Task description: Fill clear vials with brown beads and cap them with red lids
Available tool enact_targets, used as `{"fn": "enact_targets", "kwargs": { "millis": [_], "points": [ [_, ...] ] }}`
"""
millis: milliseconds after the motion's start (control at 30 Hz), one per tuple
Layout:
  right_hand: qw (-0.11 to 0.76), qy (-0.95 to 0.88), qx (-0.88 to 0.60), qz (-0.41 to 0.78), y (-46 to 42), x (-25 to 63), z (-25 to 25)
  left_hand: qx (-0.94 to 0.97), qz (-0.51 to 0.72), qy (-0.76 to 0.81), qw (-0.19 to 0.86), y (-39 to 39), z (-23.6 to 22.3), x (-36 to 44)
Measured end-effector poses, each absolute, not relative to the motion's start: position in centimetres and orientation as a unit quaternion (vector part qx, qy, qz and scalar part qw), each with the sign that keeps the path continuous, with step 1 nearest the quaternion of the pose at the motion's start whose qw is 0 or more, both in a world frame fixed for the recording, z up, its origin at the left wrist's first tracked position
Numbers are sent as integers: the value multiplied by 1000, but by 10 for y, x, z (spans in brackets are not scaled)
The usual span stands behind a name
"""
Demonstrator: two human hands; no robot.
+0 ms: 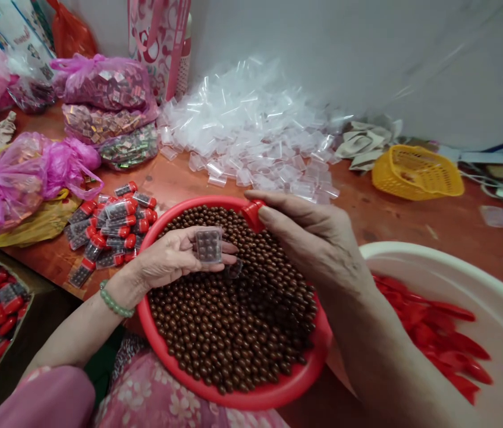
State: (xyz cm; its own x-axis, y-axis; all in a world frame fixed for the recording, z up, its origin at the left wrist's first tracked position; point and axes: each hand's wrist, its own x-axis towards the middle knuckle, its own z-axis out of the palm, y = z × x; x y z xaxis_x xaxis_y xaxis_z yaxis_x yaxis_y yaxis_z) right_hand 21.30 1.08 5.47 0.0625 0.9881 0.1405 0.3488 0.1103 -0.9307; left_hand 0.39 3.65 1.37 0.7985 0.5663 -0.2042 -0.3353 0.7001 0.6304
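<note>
In my left hand (173, 257) lies a small clear plastic box (209, 245) filled with brown balls, held over the red basin (169, 371). My right hand (309, 238) pinches a red plastic cap (254, 215) above the basin's far side, apart from the box. Glossy brown balls (216, 333) fill the basin below both hands. A second clear box (234, 268) rests on the balls just beyond my left fingertips. To the left, a pile of filled boxes with red caps (118, 226) sits on the table.
A heap of clear boxes (251, 137) lies against the wall. At right stand a white tub (448, 261) with red caps (439, 339) and a yellow basket (416, 178). Pink bags (104, 89) are stacked at back left. A carton (28, 333) of capped boxes is at lower left.
</note>
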Motion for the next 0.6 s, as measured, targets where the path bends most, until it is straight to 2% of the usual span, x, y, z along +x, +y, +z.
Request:
{"fn": "enact_targets", "kwargs": {
  "millis": [167, 467, 600],
  "points": [
    [477, -613, -501, 382, 30, 192, 58, 302, 241, 187, 903, 38, 14, 3],
    [411, -636, -468, 455, 32, 187, 48, 338, 246, 225, 880, 37, 6, 8],
    [415, -627, -477, 456, 30, 188, 41, 343, 250, 237, 874, 37, 3, 8]
  ]
}}
